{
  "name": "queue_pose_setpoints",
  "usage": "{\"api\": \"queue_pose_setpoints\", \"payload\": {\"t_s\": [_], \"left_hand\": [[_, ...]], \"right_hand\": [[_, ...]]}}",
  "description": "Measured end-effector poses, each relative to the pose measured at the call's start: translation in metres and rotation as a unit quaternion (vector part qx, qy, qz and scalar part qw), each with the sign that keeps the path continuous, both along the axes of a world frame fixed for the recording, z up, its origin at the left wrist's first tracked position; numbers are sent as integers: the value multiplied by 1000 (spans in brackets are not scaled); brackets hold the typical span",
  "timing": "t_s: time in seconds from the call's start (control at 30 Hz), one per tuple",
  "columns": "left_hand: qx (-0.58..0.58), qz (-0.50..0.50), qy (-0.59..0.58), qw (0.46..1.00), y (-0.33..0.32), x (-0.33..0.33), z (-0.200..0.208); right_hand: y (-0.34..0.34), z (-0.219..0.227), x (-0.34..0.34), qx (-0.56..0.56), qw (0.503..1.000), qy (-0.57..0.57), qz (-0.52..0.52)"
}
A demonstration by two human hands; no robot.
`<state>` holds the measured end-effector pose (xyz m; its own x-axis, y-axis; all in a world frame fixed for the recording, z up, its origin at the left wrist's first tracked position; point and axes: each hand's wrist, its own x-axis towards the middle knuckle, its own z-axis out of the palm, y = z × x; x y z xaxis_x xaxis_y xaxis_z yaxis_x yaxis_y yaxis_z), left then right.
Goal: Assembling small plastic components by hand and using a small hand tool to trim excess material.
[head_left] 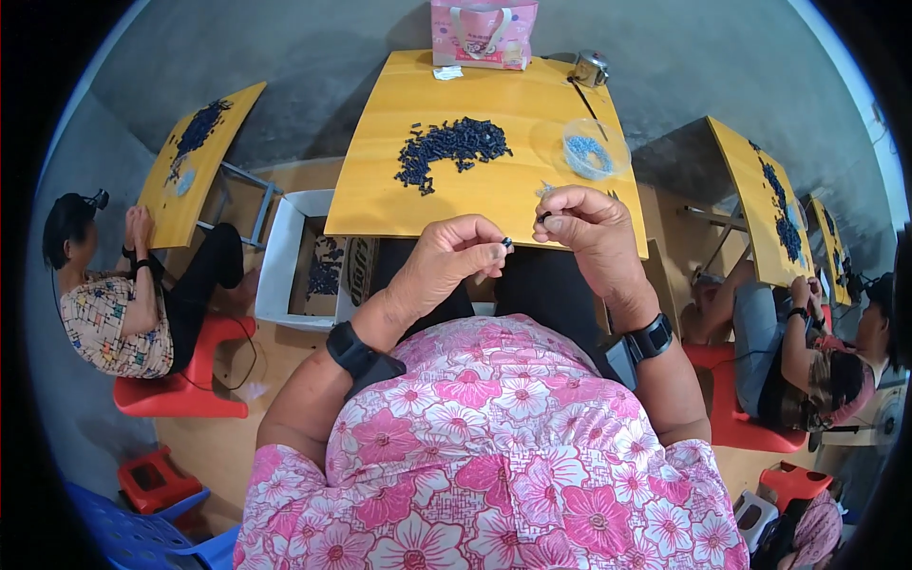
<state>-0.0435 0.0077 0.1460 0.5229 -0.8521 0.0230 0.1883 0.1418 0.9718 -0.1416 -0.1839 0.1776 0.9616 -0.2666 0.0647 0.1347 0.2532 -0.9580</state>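
My left hand [446, 261] is closed, pinching a small black piece [507, 244] between thumb and forefinger just off the table's near edge. My right hand [591, 228], also closed, grips a small dark round piece [544, 218] at its fingertips. The two pieces are apart, a short gap between them. Beyond my hands a pile of small black cylindrical parts [456, 144] lies on the yellow table [380, 204]. A clear plastic bowl [619, 147] with small light-blue pieces [587, 155] stands at the right. Some tiny clear bits [545, 189] lie beside my right fingers.
At the back are a pink bag [484, 38], a white tissue [447, 72], a metal cup [591, 68] and a thin dark stick [581, 99]. A white box [277, 275] with black parts sits below left. People work at tables to the left [114, 285] and right [826, 351].
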Motion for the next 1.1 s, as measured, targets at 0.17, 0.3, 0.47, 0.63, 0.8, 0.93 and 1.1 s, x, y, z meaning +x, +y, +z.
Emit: {"api": "queue_pose_setpoints", "payload": {"t_s": [0.17, 0.3, 0.47, 0.63, 0.8, 0.93, 1.1], "left_hand": [[-44, 6, 58, 997, -9, -19, 2], [-41, 14, 65, 997, -7, -16, -3], [-51, 19, 58, 997, -5, -15, -5], [-51, 28, 38, 998, -4, -16, -5], [-50, 27, 32, 998, -3, -14, -7], [-50, 34, 24, 998, -2, -13, -6], [-57, 33, 20, 998, -2, -12, -8]], "right_hand": [[6, -5, -7, 37, 999, -35, 2], [9, -3, -7, 46, 999, -16, 17], [10, -6, -3, 20, 999, -33, 31], [14, -3, 1, 5, 998, -48, 38], [15, -3, 4, -26, 997, -54, 44], [16, -4, 5, -50, 996, -55, 38], [18, -1, 7, -62, 996, -49, 35]]}}
